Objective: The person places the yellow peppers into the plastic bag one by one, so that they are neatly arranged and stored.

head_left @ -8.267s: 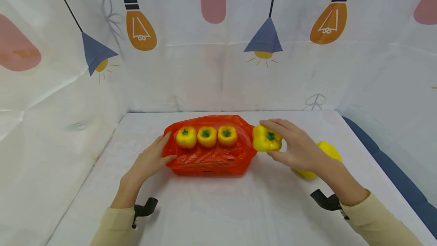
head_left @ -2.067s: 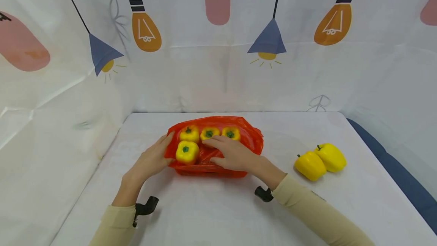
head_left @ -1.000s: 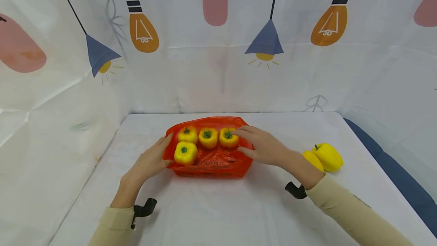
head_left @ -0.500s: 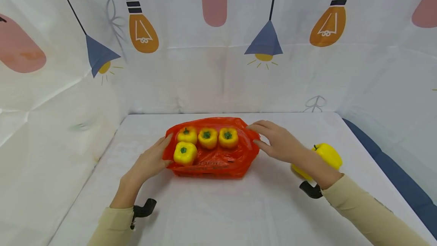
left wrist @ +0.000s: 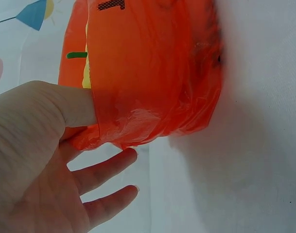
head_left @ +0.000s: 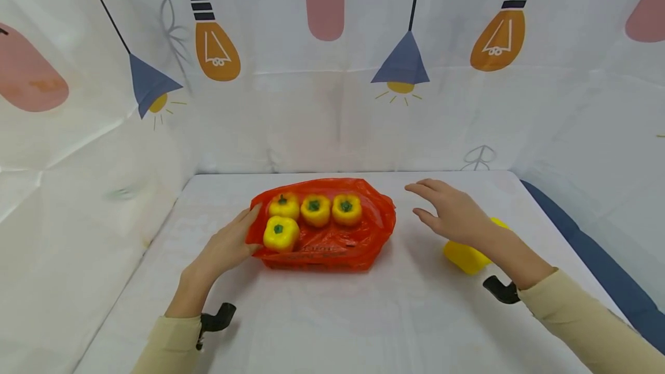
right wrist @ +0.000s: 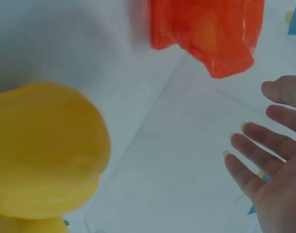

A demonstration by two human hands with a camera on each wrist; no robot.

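Note:
A red plastic bag (head_left: 332, 254) lies mouth up on the table. Three yellow bell peppers (head_left: 316, 210) form its back row, and another yellow bell pepper (head_left: 281, 234) sits in front at the left. My left hand (head_left: 228, 245) holds the bag's left edge; in the left wrist view its thumb is tucked inside the rim while other fingers stay outside. To the right of the bag, my right hand (head_left: 454, 212) hovers with fingers spread, holding nothing. Beneath its wrist are two more yellow bell peppers (head_left: 464, 257), partly hidden by the hand and forearm.
A white cloth covers the table (head_left: 332, 322). Behind it hangs a white curtain (head_left: 332, 120) printed with lamps and bulbs. Something dark blue and padded (head_left: 602, 258) runs along the table's right side.
A bell pepper once in my right hand now sits at the bag's front left. That hand then drew back rightward, past the bag's right edge. My left hand has stayed at the bag.

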